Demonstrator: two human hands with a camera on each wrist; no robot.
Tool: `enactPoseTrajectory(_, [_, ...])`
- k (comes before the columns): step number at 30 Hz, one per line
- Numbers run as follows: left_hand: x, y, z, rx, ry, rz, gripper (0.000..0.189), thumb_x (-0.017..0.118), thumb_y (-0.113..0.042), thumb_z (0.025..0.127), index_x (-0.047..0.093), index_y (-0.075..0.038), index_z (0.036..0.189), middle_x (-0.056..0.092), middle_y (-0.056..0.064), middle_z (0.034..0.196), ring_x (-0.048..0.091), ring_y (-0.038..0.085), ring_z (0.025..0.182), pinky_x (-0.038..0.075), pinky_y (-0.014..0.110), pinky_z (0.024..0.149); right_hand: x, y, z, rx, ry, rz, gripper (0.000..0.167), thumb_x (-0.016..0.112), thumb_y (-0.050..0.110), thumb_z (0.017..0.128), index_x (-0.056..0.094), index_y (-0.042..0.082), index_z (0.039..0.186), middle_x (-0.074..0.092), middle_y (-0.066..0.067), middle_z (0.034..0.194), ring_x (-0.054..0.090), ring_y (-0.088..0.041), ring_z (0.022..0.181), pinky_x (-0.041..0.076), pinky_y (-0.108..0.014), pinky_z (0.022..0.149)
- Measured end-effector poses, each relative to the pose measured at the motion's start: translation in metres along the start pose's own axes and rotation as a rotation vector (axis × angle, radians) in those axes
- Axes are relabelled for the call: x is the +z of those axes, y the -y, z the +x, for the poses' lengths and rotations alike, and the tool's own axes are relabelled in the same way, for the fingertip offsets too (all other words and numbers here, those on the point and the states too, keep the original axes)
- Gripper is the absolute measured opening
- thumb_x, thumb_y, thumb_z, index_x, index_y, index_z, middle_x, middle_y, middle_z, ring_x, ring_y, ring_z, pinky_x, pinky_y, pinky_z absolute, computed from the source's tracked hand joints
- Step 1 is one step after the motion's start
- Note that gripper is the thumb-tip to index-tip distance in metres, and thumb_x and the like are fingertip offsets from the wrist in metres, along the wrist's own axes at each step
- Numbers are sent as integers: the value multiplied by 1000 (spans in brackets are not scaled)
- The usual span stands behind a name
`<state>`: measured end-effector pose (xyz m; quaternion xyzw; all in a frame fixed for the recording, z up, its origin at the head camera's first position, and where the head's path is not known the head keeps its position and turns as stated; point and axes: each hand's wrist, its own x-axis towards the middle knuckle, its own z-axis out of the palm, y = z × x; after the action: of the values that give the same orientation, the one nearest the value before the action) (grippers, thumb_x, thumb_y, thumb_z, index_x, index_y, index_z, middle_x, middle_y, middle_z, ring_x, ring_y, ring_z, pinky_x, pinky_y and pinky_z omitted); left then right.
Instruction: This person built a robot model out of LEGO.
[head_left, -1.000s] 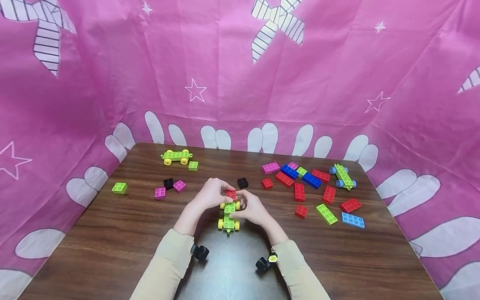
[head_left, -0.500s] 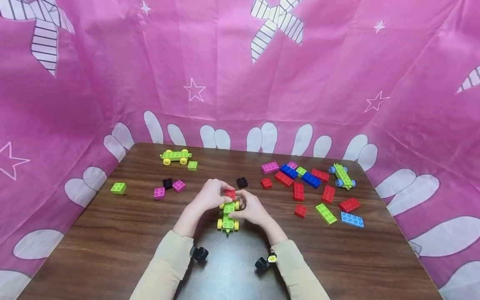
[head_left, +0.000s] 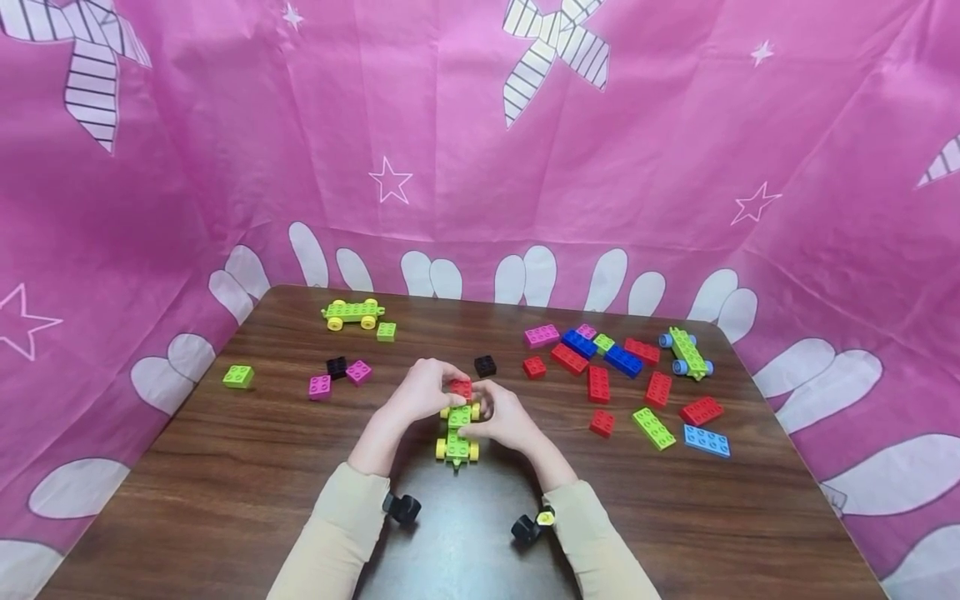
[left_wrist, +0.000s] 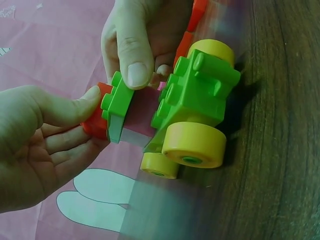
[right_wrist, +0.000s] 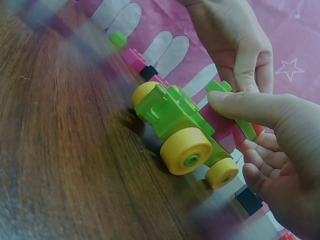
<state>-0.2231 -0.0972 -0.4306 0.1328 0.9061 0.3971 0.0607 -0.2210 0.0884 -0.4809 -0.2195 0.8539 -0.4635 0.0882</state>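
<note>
A green toy car base [left_wrist: 200, 90] with yellow wheels [right_wrist: 186, 151] stands on the table, its studs facing up. On it a pink brick [left_wrist: 141, 111] bears a green brick [left_wrist: 119, 106], and a red brick [left_wrist: 96, 117] tops the stack. My left hand [head_left: 420, 390] pinches the red brick between thumb and fingers. From the other side my right hand [head_left: 506, 414] grips the green brick, thumb [right_wrist: 240, 106] on its near edge and fingers curled round behind. The far side of the stack is hidden by the hands.
A green car base with yellow wheels [head_left: 352, 313] stands back left, another with blue wheels [head_left: 686, 353] back right. Loose red, blue, green and pink bricks lie on the right. Pink bricks [head_left: 320, 386], a black brick [head_left: 337, 367] and a green brick [head_left: 238, 377] lie left.
</note>
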Motion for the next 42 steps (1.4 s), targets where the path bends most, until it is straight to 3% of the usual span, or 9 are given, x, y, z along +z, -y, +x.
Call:
enactPoseTrajectory(6, [-3,1,0,28,36,7,28,76,-8,84,73,-7,111,72,10,112,67,26,105,54,42,93,-1,0,-1,-6,10,2,64,85,20,74,55,0,126,62,-8,95,52,-16,80,46,-23,66])
enactPoseTrajectory(11, [-3,9,0,112,60,5,31,75,-12,86,70,-4,116,71,12,115,66,27,108,52,44,95,-1,-2,-1,1,6,2,63,85,19,75,55,1,126,61,-7,93,52,-16,80,46,-23,66])
enactPoseTrajectory(14, [-2,15,-2,188,45,28,33,74,-14,87,69,-2,118,71,13,115,65,28,108,52,44,94,0,-5,-1,-7,5,-8,63,85,20,74,55,0,127,60,-7,91,52,-15,79,46,-22,65])
enactPoseTrajectory(18, [-2,20,-5,227,8,19,38,75,-15,86,67,-2,120,70,13,117,64,29,109,51,46,96,2,-7,1,-25,6,-16,64,85,20,74,54,-1,127,62,-8,93,52,-14,78,46,-22,64])
enactPoseTrajectory(24, [-3,20,-8,212,-32,26,33,77,-17,84,71,-5,114,72,10,112,65,27,107,51,46,95,3,-6,1,-19,2,4,63,85,20,74,55,1,126,62,-8,94,52,-15,78,46,-23,65])
enactPoseTrajectory(42, [-1,16,-6,86,-4,-44,33,75,-17,86,70,-4,116,73,11,112,66,26,109,52,44,97,0,-4,2,-7,9,3,62,85,21,74,55,2,125,60,-6,89,52,-15,78,45,-23,63])
